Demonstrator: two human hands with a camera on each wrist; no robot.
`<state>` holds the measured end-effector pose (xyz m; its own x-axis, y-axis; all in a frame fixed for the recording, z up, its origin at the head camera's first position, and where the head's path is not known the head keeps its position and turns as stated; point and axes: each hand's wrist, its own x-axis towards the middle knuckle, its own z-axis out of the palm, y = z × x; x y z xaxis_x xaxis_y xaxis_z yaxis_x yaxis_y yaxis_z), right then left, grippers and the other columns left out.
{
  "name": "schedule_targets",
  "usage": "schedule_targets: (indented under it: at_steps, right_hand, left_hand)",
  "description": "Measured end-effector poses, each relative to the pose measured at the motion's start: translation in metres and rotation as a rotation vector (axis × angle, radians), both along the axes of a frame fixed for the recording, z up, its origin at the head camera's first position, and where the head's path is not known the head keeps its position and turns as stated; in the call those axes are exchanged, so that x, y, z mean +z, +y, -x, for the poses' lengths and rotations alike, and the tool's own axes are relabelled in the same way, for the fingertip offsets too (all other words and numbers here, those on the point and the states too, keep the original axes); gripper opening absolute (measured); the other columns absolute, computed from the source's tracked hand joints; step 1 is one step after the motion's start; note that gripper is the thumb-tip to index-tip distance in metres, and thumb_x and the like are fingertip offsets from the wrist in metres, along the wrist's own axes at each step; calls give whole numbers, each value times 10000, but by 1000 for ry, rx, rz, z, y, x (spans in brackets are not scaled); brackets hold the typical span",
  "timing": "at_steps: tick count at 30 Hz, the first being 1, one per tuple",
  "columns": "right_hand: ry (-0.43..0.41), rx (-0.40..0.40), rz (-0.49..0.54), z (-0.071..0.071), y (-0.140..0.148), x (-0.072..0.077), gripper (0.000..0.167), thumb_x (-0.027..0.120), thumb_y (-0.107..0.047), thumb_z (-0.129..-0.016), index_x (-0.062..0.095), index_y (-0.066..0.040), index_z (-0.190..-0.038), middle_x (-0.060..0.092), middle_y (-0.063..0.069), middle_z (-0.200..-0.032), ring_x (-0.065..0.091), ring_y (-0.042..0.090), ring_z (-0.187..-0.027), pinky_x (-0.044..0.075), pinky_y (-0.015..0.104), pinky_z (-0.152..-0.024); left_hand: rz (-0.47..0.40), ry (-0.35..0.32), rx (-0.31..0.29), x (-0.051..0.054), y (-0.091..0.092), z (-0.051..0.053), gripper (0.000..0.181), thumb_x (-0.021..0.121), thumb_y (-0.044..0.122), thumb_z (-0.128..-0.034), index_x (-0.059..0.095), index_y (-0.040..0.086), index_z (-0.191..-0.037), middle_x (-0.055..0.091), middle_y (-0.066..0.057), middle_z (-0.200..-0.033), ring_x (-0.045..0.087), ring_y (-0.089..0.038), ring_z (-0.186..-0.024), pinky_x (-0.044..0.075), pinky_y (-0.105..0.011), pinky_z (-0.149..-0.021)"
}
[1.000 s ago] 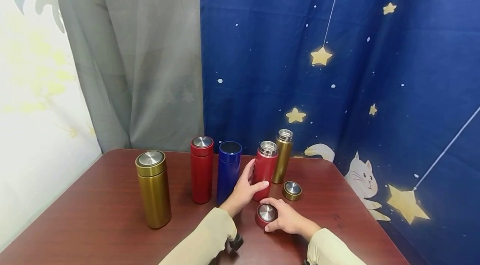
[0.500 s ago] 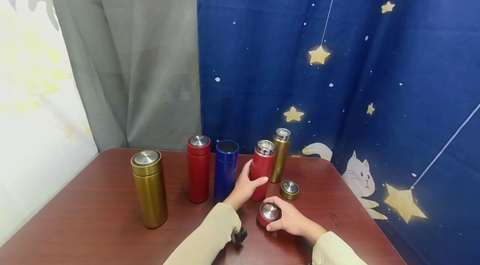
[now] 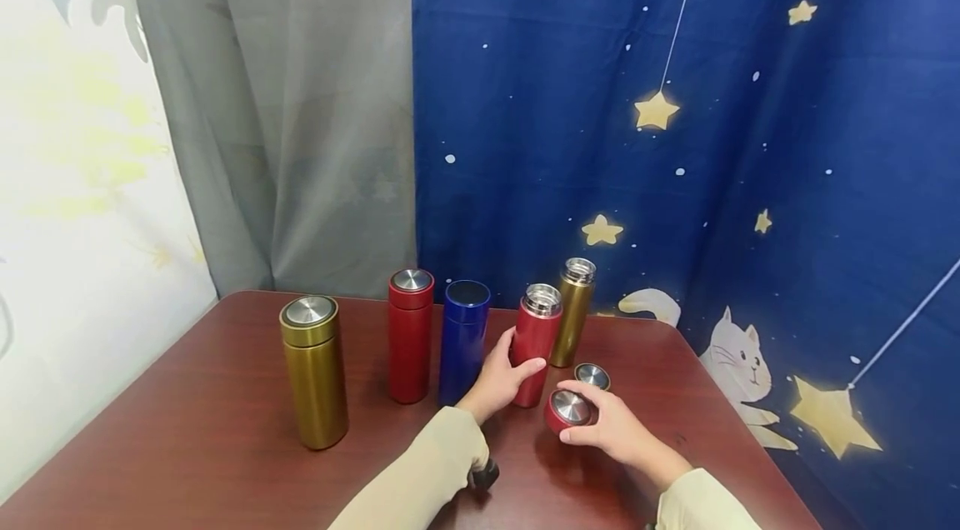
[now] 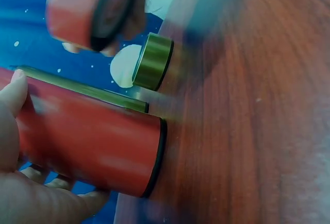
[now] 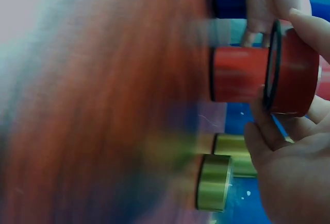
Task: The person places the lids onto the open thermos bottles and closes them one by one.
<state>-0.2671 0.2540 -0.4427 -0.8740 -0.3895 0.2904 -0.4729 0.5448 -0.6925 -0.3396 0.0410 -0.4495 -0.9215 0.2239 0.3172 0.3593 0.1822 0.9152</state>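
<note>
My left hand (image 3: 498,380) grips a red thermos bottle (image 3: 537,347) around its body. The bottle stands upright on the table, its steel mouth uncovered. My right hand (image 3: 618,430) pinches the red lid (image 3: 568,410) by its sides, thumb and fingers on opposite edges. In the left wrist view the red lid (image 4: 75,13) is clear of the tabletop, in front of the bottle's right side. Also in the right wrist view, the lid (image 5: 296,74) hangs above the table, its dark lower rim facing down. The lid's inside is mostly hidden.
A slim gold bottle (image 3: 572,322) without its lid stands behind the red one, and a gold lid (image 3: 592,376) lies just beyond my right hand. Left of my hands stand capped blue (image 3: 462,347), red (image 3: 410,347) and wide gold (image 3: 317,388) bottles on the wooden table (image 3: 202,430).
My right hand has lifted the red lid off the table and moved it right, now partly covering the gold lid. My left hand keeps hold of the red bottle. The head view has shifted slightly.
</note>
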Motion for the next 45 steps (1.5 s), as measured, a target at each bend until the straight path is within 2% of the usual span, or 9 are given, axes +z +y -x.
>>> schedule_targets:
  at_steps: [7, 13, 20, 22, 25, 29, 33, 41, 45]
  right_hand:
    - [113, -62, 108, 1, 0, 17, 594, 830, -132, -761, 578, -49, -1293, 645, 112, -1172, 612, 180, -1006, 517, 259, -848]
    - [128, -101, 229, 4, -1, 26, 619, 771, 5, -775, 507, 48, -1334, 614, 225, -1195, 615, 130, -986, 526, 228, -814]
    - [185, -116, 338, 11, 1, 39, 629, 765, 12, -792, 499, 15, -1362, 599, 215, -1247, 576, 20, -1038, 474, 146, -859]
    - [218, -113, 386, 11, 1, 46, 629, 752, 67, -778, 496, 47, -1352, 585, 250, -1245, 573, 1, -1032, 468, 135, -860]
    - [263, -120, 426, 5, -5, 64, 597, 710, 139, -769, 483, 119, -1320, 575, 279, -1211, 574, -17, -1013, 465, 125, -856]
    - [287, -103, 475, 4, -10, 76, 567, 675, 159, -787, 461, 150, -1312, 607, 110, -1186, 582, 2, -1016, 478, 137, -852]
    - [312, -106, 564, 14, -13, 69, 577, 660, 166, -797, 469, 110, -1339, 610, -62, -1179, 593, 43, -1041, 482, 152, -863]
    - [333, -157, 613, 16, -38, 79, 610, 684, 139, -801, 481, 58, -1371, 595, -48, -1226, 584, 63, -1081, 476, 170, -889]
    - [332, -148, 640, 19, -47, 82, 583, 678, 123, -815, 496, 45, -1363, 602, -12, -1235, 587, 89, -1090, 475, 180, -900]
  left_hand:
    - [-2, 7, -7, -2, -1, -5, 733, 719, 327, -888, 351, 60, -1463, 521, -158, -1368, 529, -330, -1219, 415, -527, -1009]
    - [7, 10, -13, -1, -4, -7, 733, 729, 346, -875, 372, 67, -1451, 538, -145, -1353, 554, -315, -1190, 442, -515, -985]
    - [14, 28, -42, 3, -7, -10, 704, 741, 326, -867, 405, 67, -1428, 571, -127, -1307, 592, -288, -1133, 475, -482, -954]
    - [13, 26, -59, 5, -7, -12, 690, 742, 322, -868, 414, 72, -1421, 578, -114, -1292, 597, -279, -1123, 481, -474, -947]
    - [8, 9, -83, 7, -7, -14, 681, 740, 331, -869, 418, 87, -1417, 581, -94, -1286, 595, -272, -1125, 484, -473, -943]
    - [16, -6, -97, 7, -9, -16, 706, 740, 334, -867, 395, 106, -1439, 569, -87, -1306, 579, -300, -1152, 480, -498, -942]
    - [34, -33, -101, 3, -11, -20, 731, 739, 363, -861, 379, 134, -1455, 563, -65, -1321, 565, -309, -1175, 476, -510, -945]
    - [57, -22, -133, 3, -17, -22, 689, 737, 362, -864, 414, 142, -1431, 595, -37, -1274, 593, -276, -1138, 502, -473, -920]
    - [75, -23, -157, 5, -20, -22, 697, 741, 365, -860, 421, 135, -1434, 612, -28, -1247, 613, -238, -1104, 514, -446, -906]
